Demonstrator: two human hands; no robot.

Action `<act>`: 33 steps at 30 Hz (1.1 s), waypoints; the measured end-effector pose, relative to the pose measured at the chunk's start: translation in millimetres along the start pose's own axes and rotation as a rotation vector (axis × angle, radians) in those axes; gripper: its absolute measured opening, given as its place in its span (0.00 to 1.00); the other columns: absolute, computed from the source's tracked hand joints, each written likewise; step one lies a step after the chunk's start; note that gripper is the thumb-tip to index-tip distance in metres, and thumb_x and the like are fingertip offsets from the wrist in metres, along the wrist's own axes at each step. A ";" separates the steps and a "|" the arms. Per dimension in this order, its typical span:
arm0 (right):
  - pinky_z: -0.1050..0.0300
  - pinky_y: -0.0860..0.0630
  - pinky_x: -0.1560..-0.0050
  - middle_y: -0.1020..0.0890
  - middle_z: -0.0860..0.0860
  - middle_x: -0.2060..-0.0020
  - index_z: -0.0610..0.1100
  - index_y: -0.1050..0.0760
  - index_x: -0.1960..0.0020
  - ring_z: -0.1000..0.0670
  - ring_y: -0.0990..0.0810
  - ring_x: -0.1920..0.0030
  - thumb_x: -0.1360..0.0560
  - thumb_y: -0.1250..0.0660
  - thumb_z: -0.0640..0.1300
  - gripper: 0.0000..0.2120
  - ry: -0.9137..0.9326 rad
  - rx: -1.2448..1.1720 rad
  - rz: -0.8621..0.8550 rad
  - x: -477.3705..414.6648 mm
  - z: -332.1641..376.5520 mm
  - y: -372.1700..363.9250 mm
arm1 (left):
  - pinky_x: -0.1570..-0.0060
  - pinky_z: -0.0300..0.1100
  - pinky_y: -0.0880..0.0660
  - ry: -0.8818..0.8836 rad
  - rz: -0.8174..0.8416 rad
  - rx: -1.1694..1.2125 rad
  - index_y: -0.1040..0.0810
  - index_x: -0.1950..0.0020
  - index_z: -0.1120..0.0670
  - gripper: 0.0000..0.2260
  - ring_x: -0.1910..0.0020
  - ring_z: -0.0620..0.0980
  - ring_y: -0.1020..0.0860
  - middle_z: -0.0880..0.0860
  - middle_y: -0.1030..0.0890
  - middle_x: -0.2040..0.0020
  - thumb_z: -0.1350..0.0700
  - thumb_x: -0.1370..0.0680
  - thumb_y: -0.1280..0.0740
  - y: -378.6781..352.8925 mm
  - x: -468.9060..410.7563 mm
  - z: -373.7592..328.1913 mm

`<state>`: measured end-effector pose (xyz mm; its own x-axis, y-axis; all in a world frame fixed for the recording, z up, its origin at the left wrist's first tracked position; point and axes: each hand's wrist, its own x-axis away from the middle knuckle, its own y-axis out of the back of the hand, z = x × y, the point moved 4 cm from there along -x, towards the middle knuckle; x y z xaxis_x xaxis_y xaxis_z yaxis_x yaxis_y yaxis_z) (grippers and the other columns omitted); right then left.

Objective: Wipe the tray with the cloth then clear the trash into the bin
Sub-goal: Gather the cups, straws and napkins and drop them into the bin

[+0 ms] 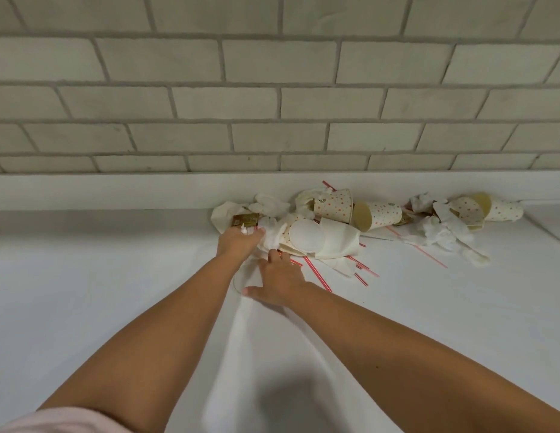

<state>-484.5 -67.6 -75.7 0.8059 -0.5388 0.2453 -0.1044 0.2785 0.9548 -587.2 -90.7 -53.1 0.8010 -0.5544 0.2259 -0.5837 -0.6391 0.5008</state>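
Note:
A heap of trash lies against the wall: polka-dot paper cups [333, 205], crumpled napkins [441, 232], red-striped straws [316, 273], flattened white paper plates [335, 242] and a brown sachet [244, 220]. My left hand [238, 242] reaches into the left end of the heap and its fingers curl round a crumpled white napkin [274, 234]. Just in front, my right hand [280, 282] lies spread and flat on a faint round white disc [238, 284], fingertips at the straws. No tray, cloth or bin is in view.
The white counter [100, 276] runs up to a low white ledge [116, 189] under a grey brick wall [272, 104]. More cups [500, 209] and tissues lie at the far right. A dark object's edge shows at the left border.

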 end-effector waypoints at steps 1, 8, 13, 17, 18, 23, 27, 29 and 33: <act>0.44 0.38 0.31 0.43 0.44 0.27 0.46 0.49 0.23 0.41 0.46 0.26 0.26 0.39 0.63 0.39 -0.005 -0.022 0.003 -0.8 -0.4 1.4 | 0.47 0.44 0.28 0.012 0.014 -0.019 0.28 0.37 0.61 0.26 0.42 0.58 0.25 0.56 0.24 0.43 0.45 0.26 0.32 -3.4 -2.4 -0.7; 0.49 0.28 0.40 0.30 0.46 0.40 0.41 0.41 0.32 0.46 0.30 0.37 0.33 0.25 0.49 0.37 -0.048 -0.446 0.049 2.0 -17.0 8.2 | 0.63 0.42 0.27 0.028 0.096 0.025 0.26 0.55 0.60 0.08 0.62 0.52 0.24 0.58 0.23 0.56 0.59 0.29 0.29 -17.7 -13.9 -5.2; 0.58 0.29 0.51 0.23 0.46 0.48 0.40 0.29 0.41 0.50 0.27 0.51 0.29 0.30 0.37 0.18 -0.032 -0.735 0.010 8.4 -36.9 25.8 | 0.62 0.41 0.28 -0.179 0.084 0.167 0.22 0.59 0.60 0.02 0.59 0.54 0.22 0.56 0.21 0.61 0.62 0.30 0.32 -7.4 -8.2 -22.8; 0.60 0.35 0.65 0.28 0.46 0.65 0.34 0.24 0.57 0.50 0.30 0.64 0.27 0.32 0.37 0.05 -0.038 -0.795 -0.040 9.6 -68.4 54.3 | 0.64 0.39 0.29 -0.280 0.021 0.239 0.26 0.59 0.56 0.05 0.65 0.51 0.25 0.52 0.24 0.64 0.62 0.33 0.33 13.3 1.2 -46.4; 0.60 0.36 0.65 0.29 0.46 0.64 0.34 0.25 0.57 0.50 0.30 0.63 0.27 0.31 0.38 0.07 -0.065 -0.779 -0.066 8.9 -76.7 60.8 | 0.62 0.40 0.29 -0.257 0.028 0.262 0.27 0.59 0.54 0.06 0.64 0.50 0.26 0.50 0.25 0.64 0.62 0.32 0.34 16.9 2.1 -49.4; 0.54 0.29 0.42 0.27 0.46 0.43 0.40 0.23 0.46 0.46 0.30 0.41 0.29 0.28 0.43 0.13 -0.152 -0.607 -0.172 -3.4 -104.9 79.2 | 0.65 0.41 0.34 -0.208 0.009 0.245 0.33 0.68 0.54 0.06 0.68 0.52 0.31 0.53 0.30 0.69 0.59 0.34 0.36 28.0 2.1 -52.6; 0.49 0.31 0.35 0.30 0.46 0.37 0.42 0.26 0.44 0.42 0.34 0.35 0.30 0.27 0.44 0.17 -0.185 -0.451 -0.131 -15.8 -113.8 71.5 | 0.67 0.39 0.36 -0.176 0.016 0.258 0.34 0.68 0.55 0.10 0.68 0.51 0.32 0.53 0.32 0.70 0.64 0.28 0.39 27.5 -2.7 -48.6; 0.51 0.31 0.37 0.29 0.46 0.38 0.40 0.27 0.41 0.43 0.33 0.35 0.31 0.27 0.44 0.21 -0.188 -0.410 -0.121 -19.4 -115.4 66.6 | 0.67 0.38 0.34 -0.145 0.028 0.271 0.34 0.67 0.56 0.10 0.67 0.52 0.31 0.53 0.31 0.70 0.65 0.27 0.40 26.3 -3.6 -46.0; 0.52 0.31 0.39 0.28 0.46 0.40 0.41 0.27 0.39 0.43 0.32 0.37 0.32 0.26 0.47 0.23 -0.183 -0.307 -0.122 -22.8 -115.9 63.2 | 0.68 0.37 0.31 -0.046 0.047 0.312 0.33 0.66 0.54 0.11 0.66 0.51 0.26 0.51 0.28 0.70 0.64 0.24 0.42 19.5 -7.0 -36.6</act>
<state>-442.0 54.4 -40.5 0.6813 -0.7081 0.1856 0.1878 0.4141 0.8907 -599.3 -79.7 -14.3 0.7692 -0.6066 0.2010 -0.6387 -0.7407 0.2084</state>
